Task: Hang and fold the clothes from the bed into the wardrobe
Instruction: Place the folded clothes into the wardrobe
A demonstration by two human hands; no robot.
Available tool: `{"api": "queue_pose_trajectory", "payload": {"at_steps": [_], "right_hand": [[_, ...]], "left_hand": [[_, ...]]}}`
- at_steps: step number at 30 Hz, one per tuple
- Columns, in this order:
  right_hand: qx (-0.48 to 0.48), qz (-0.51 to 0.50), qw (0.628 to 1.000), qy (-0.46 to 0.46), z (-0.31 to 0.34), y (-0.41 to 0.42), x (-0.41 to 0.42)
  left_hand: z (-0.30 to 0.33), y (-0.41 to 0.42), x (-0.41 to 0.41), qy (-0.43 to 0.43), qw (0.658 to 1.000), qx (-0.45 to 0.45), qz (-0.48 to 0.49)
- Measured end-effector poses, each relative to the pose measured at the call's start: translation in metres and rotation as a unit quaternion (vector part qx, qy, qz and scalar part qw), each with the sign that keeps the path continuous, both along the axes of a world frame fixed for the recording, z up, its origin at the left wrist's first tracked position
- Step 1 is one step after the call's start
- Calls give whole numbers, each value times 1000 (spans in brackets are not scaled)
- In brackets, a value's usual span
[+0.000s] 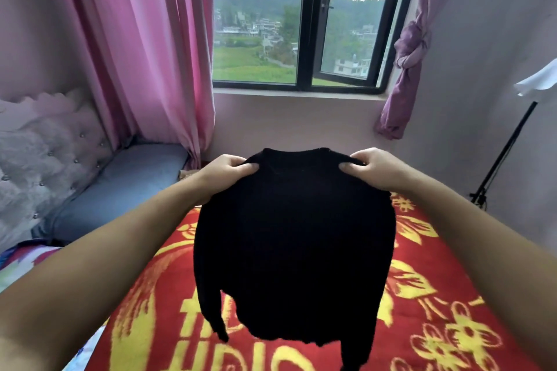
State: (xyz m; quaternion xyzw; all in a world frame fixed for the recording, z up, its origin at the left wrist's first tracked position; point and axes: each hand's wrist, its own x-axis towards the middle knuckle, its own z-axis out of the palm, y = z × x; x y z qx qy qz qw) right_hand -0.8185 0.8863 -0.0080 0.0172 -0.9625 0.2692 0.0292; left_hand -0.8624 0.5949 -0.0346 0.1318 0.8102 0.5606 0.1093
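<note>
Head view: a person holds a black sweater [294, 238] up by its shoulders above a bed, the left hand [224, 170] pinching one shoulder at 10 o'clock, the right hand [372, 167] the other at 2 o'clock, fingers curled into the knit. Sleeves hang toward 6 o'clock over a red blanket [437, 295] with yellow flowers. A blue pillow [120, 190] lies at 9 o'clock beside what looks like a tufted headboard [45, 153]. Pink curtains [144, 54] flank the window [310, 24] at 12 o'clock.

A home bedroom: bed [437, 295] (red blanket), tufted headboard [45, 153], pink curtains [144, 48], window [307, 18].
</note>
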Motion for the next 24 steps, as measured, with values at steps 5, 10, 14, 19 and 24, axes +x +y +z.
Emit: {"api": "queue_pose_trajectory", "payload": {"at_steps": [5, 10, 14, 19, 24], "right_hand": [[-197, -43, 980, 2, -20, -37, -8], [-250, 14, 968, -11, -22, -86, 0], [-177, 78, 980, -40, -18, -85, 12], [-152, 67, 986, -11, -21, -78, 11], [-147, 85, 985, -4, -17, -82, 10]], "left_hand": [[4, 36, 11, -16, 998, 28, 62], [14, 68, 34, -63, 995, 74, -16], [24, 58, 32, -100, 986, 128, -47], [13, 47, 17, 247, 960, -122, -57], [29, 56, 9, 382, 796, -452, -129]]}}
